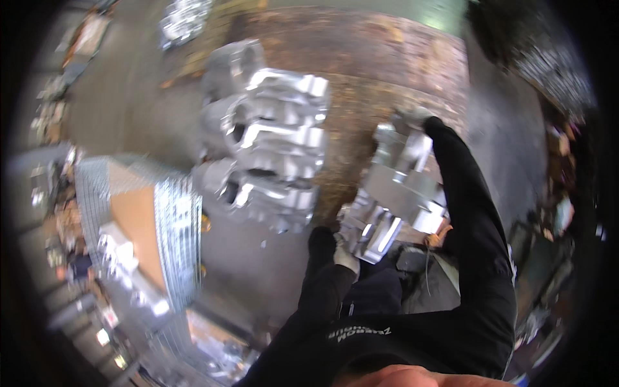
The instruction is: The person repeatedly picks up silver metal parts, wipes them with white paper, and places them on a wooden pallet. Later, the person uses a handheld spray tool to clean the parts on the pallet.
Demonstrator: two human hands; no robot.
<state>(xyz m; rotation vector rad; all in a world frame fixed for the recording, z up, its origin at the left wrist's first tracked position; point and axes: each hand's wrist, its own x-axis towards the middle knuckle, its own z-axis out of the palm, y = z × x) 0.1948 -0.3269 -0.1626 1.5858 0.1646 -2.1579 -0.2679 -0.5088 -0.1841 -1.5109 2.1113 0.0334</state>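
A large silver metal casting (401,190) with ribs and flat faces lies slantwise between my two hands, in front of my body. My left hand (347,253), in a light glove, grips its near end. At the far end, my right hand (416,117), also gloved, is closed round the edge, its fingers smeared and partly hidden. Left of it, several similar castings (284,137) with round openings stand in a row along the left side of a worn brown wooden surface (361,55). Whether the held casting touches that surface, I cannot tell.
A wire mesh container (177,216) with a brown cardboard panel stands at the left. Shiny metal parts (184,20) lie at the far left, and a dark heap (541,58) is at the far right. Grey floor (132,97) runs beside the wood.
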